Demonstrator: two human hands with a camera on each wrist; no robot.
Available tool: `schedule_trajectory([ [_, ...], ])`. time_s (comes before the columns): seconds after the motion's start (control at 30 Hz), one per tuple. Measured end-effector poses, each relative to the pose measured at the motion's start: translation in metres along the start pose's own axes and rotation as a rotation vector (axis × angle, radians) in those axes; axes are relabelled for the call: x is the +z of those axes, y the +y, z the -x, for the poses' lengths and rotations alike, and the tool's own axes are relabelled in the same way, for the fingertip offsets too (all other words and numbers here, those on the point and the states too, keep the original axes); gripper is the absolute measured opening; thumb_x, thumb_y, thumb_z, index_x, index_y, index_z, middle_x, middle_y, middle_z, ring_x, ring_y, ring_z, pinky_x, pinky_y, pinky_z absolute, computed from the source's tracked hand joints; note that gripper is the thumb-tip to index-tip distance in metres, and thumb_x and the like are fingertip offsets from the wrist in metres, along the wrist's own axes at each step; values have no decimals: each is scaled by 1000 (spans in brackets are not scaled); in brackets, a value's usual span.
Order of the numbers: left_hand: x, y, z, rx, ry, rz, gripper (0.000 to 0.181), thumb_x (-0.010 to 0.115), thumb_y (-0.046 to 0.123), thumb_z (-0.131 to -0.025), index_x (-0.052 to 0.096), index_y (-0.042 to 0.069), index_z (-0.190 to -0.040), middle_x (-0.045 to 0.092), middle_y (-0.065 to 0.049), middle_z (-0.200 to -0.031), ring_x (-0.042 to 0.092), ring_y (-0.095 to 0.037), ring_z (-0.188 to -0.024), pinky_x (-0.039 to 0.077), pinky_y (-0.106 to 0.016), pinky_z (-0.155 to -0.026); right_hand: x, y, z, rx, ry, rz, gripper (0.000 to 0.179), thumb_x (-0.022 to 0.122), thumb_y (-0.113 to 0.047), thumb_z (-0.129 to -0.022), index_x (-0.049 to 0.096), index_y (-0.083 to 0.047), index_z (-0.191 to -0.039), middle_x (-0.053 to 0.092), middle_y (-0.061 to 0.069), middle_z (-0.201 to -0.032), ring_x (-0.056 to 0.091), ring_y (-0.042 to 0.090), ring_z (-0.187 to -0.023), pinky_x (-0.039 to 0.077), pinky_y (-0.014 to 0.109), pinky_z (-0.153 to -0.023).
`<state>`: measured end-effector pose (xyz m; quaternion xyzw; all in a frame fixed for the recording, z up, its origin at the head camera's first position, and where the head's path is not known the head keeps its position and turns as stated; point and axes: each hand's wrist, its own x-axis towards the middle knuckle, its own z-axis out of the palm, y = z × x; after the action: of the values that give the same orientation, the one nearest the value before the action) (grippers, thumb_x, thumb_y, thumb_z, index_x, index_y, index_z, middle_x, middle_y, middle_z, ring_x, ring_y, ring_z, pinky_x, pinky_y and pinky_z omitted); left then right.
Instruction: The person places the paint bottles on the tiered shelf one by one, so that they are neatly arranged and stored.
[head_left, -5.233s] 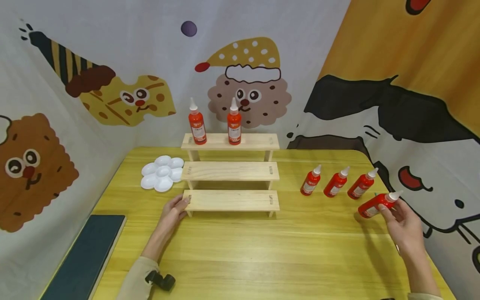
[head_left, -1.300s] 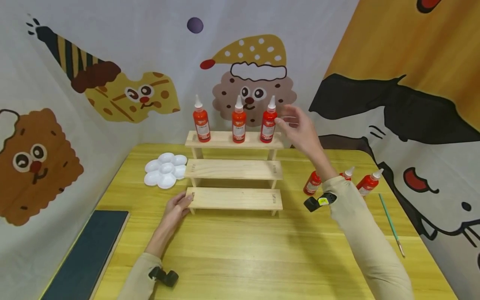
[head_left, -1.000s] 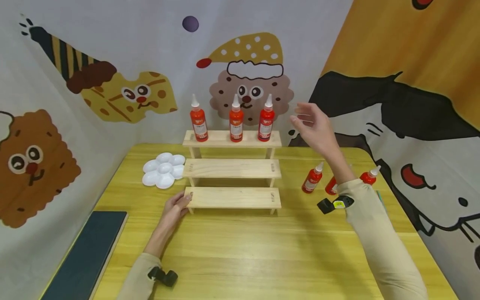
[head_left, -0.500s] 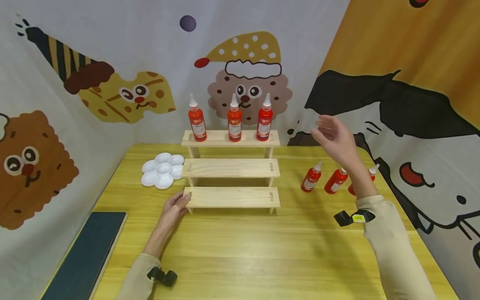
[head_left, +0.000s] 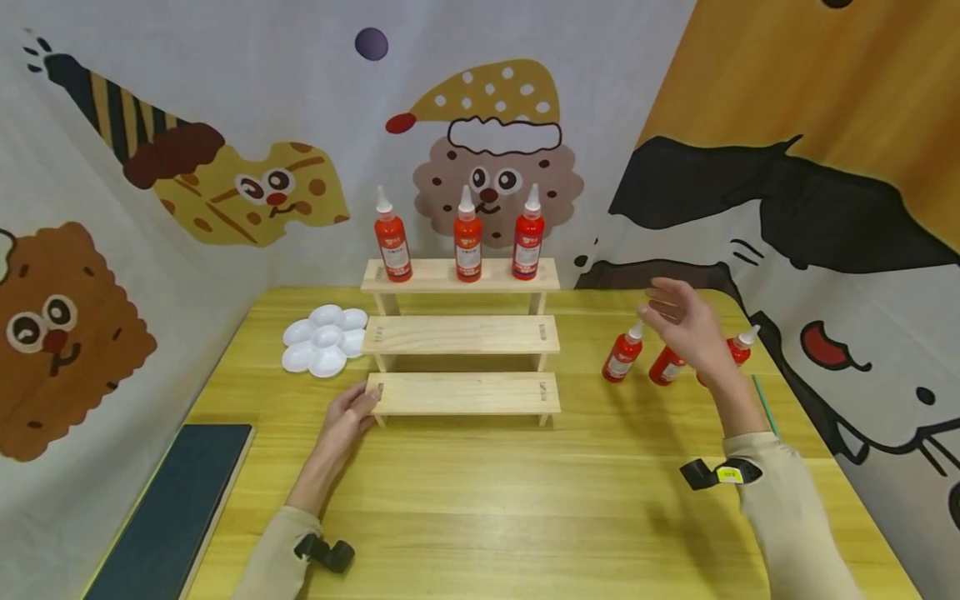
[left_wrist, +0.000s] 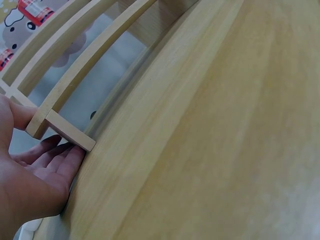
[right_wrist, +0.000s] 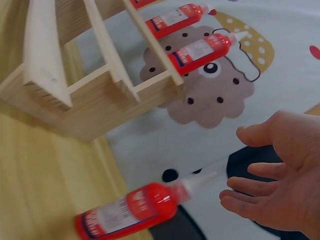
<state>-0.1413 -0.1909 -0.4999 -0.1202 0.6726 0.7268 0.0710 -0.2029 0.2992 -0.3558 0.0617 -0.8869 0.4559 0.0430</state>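
Note:
A three-tier wooden display stand (head_left: pixel 462 335) stands on the table. My left hand (head_left: pixel 349 413) grips the left end of its lowest step; in the left wrist view the thumb lies at the step and the fingers (left_wrist: pixel 70 162) are against the leg. Three red paint bottles with white nozzle caps, such as the middle bottle (head_left: pixel 468 250), stand upright on the top step. My right hand (head_left: pixel 686 325) is empty, fingers relaxed, above the three red bottles on the table at the right. Nearest its fingertips is the leftmost bottle (head_left: pixel 622 357); the hand and wrist partly cover the other two.
A white flower-shaped palette (head_left: pixel 327 340) lies left of the stand. At the table's left edge is a dark flat board (head_left: pixel 176 508). A green paintbrush (head_left: pixel 766 406) lies at the right, partly behind the sleeve. Printed cloth (head_left: pixel 300 50) hangs behind the table.
A third red bottle went from the table's right side to the top step, and my right hand let go of it. That hand has moved back right and down. The left hand stays put.

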Motion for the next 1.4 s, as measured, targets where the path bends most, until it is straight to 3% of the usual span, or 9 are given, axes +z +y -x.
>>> schedule_trajectory([
  [0.37, 1, 0, 2, -2, 1, 3, 58, 53, 20, -106, 33, -6, -154, 43, -32, -151, 63, 5, -99, 54, -14, -89, 35, 37, 17, 29, 71, -92, 57, 63, -15, -101, 40, 9, -147, 47, 33, -147, 46, 48, -137, 40, 61, -111],
  [0.53, 0, -2, 2, -3, 6, 10, 58, 53, 19, -106, 34, -7, -154, 44, -32, -151, 63, 4, -98, 55, -15, -88, 47, 47, 20, 80, 56, -121, 57, 62, -10, -100, 37, 12, -147, 46, 36, -145, 47, 48, -135, 40, 60, -113],
  [0.67, 0, -2, 1, -1, 6, 4, 56, 53, 19, -106, 36, -5, -153, 45, -30, -150, 63, 4, -99, 55, -15, -88, 52, 54, 21, 116, 55, -97, 59, 64, -12, -100, 39, 10, -148, 49, 35, -144, 51, 48, -132, 52, 37, -105],
  [0.77, 0, -1, 1, 0, 4, -1, 54, 53, 19, -106, 37, -4, -153, 46, -29, -150, 63, 4, -99, 54, -15, -89, 55, 58, 21, 117, 62, -84, 57, 65, -14, -100, 41, 9, -146, 52, 33, -141, 54, 47, -129, 52, 23, -97],
  [0.83, 0, -1, 1, 0, 1, -4, 55, 53, 19, -106, 37, -4, -153, 46, -28, -150, 63, 5, -99, 54, -15, -89, 57, 60, 21, 102, 66, -91, 55, 64, -14, -100, 42, 10, -145, 53, 33, -140, 55, 47, -129, 53, 28, -101],
  [0.97, -1, 0, 1, -2, -2, -3, 54, 52, 19, -106, 37, -3, -153, 46, -28, -151, 63, 5, -100, 54, -15, -89, 59, 63, 21, 68, 82, -85, 51, 63, -11, -100, 45, 11, -142, 56, 33, -137, 56, 45, -127, 49, 51, -106],
  [1.13, -1, -1, 1, -5, -1, -1, 54, 53, 20, -106, 37, -2, -153, 46, -27, -151, 63, 5, -100, 54, -15, -89, 60, 66, 22, 44, 106, -55, 45, 63, -11, -101, 49, 11, -138, 59, 31, -134, 57, 43, -126, 52, 42, -104],
  [1.3, -1, -1, 1, -3, 3, 5, 54, 53, 19, -106, 37, -3, -153, 46, -28, -151, 63, 5, -100, 55, -15, -88, 59, 60, 20, 9, 153, -60, 48, 63, -12, -101, 49, 9, -141, 59, 29, -136, 57, 44, -127, 48, 52, -106],
  [1.4, -1, -2, 1, 0, 7, 5, 54, 53, 19, -106, 37, -3, -153, 46, -28, -150, 63, 5, -99, 54, -14, -88, 57, 52, 17, -13, 177, -67, 48, 64, -12, -101, 49, 8, -142, 59, 28, -136, 57, 43, -128, 48, 50, -106],
])
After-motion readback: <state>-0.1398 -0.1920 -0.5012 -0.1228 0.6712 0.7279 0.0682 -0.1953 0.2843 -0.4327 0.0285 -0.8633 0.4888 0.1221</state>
